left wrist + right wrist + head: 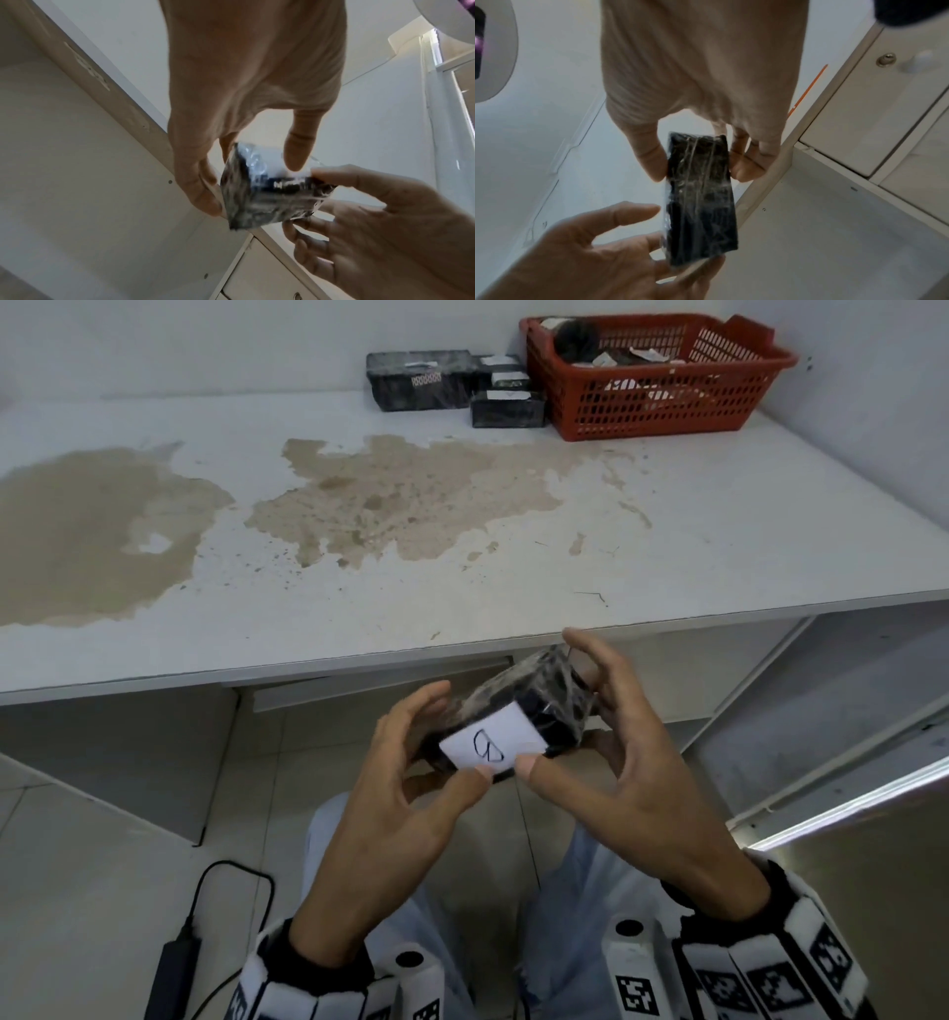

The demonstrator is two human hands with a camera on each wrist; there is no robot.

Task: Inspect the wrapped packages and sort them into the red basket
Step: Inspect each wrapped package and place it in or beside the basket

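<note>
Inspect step, by my read: both hands hold one wrapped package (513, 711) low in front of the bench (667, 546) edge, well short of the red basket (662, 397) at the bench's far right corner

Label (493, 743) with a hand-drawn mark faces up at the head cam, probably held that way so it can be read before sorting

Left hand (405, 793): thumb on the label's near edge, fingers curled round the package's left side, so the grip is closed on it. Right hand (631, 762): thumb on the label's near right corner, fingers under and behind the far end, index lifted off above it; grip also on the package

Package is black under clear film, tilted, far end up toward the bench

Palms face each other, wrists low over the lap

More wrapped packages (452, 382) sit just left of the basket, touching it or nearly; several items already inside. Judging by that, sorting is partway

Next move likely a long reach to the basket
</note>
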